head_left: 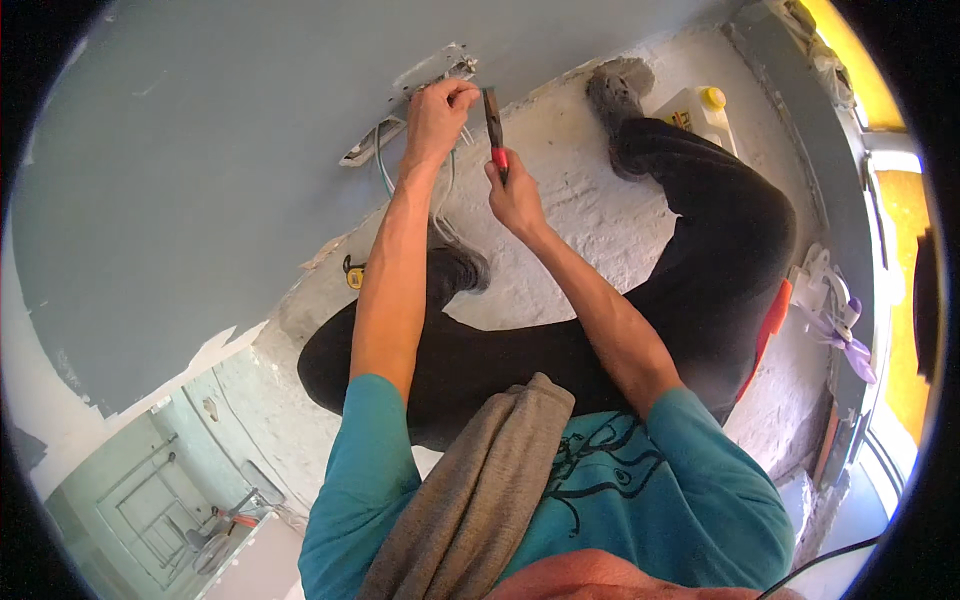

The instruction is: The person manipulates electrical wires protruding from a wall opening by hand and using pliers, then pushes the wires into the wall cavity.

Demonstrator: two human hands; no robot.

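Note:
My left hand [437,122] is raised against the grey wall, thumb and fingers pinched on what looks like a thin wire. In my right hand [517,196] is a pair of pliers [494,122] with red and black handles, held upright. The pliers' jaws are beside my left fingertips. Behind my left hand, a cut-out [374,143] in the wall lets out green and white wires [446,190], which hang toward the floor. Above it is a second chipped opening [458,66], partly covered by my hand.
A tape measure [355,273] lies by the wall's foot. At the right are a jug with a yellow cap [705,115], a white and purple item [845,325] and an orange-red object [770,325] beside my leg. A grey cloth [480,480] hangs down my front.

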